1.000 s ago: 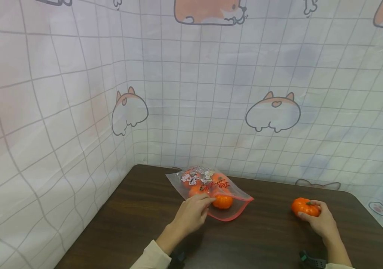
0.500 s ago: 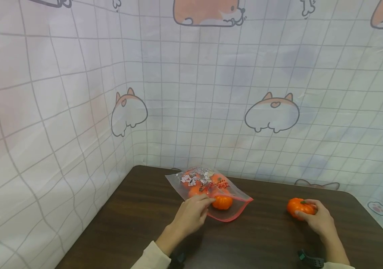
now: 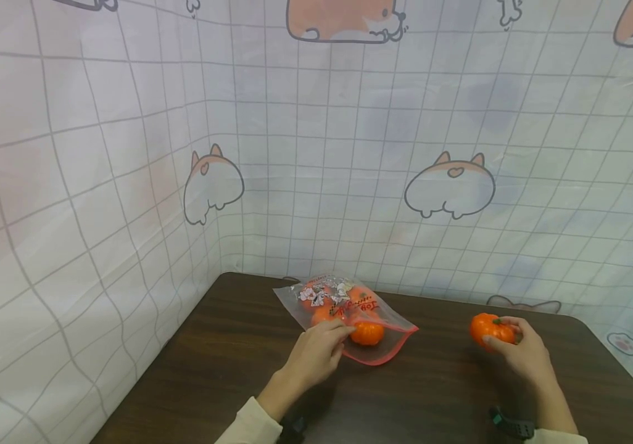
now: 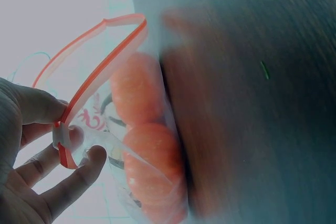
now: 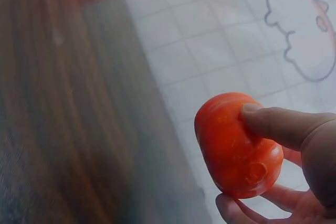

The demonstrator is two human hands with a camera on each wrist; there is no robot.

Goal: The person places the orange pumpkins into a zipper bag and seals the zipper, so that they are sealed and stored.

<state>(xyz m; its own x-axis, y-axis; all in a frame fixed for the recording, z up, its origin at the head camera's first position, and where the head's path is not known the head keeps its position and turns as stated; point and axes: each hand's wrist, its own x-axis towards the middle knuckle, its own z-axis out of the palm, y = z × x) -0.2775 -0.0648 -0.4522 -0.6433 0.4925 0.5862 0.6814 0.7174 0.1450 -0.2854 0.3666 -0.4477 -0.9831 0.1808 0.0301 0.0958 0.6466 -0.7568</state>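
On the table lies a clear zip bag (image 3: 400, 345) with a red rim and cartoon print, holding several small orange pumpkins (image 3: 368, 333). My left hand (image 3: 313, 353) pinches the bag's near-left rim. In the left wrist view, thumb and fingers meet at the white slider (image 4: 61, 136), and the red rim (image 4: 106, 69) gapes into a loop. To the right, my right hand (image 3: 530, 356) grips another small orange pumpkin (image 3: 485, 331) with a green stem. The right wrist view has the thumb on top of this pumpkin (image 5: 231, 142) and fingers beneath, raised above the table.
The dark wood table (image 3: 427, 401) ends at a white gridded curtain (image 3: 361, 185) behind and to the left. A tiny green sliver (image 4: 265, 70) lies on the wood in the left wrist view. Bare tabletop separates the bag from my right hand.
My right hand has moved slightly left and then up with the pumpkin. The left hand and the bag have stayed in place.
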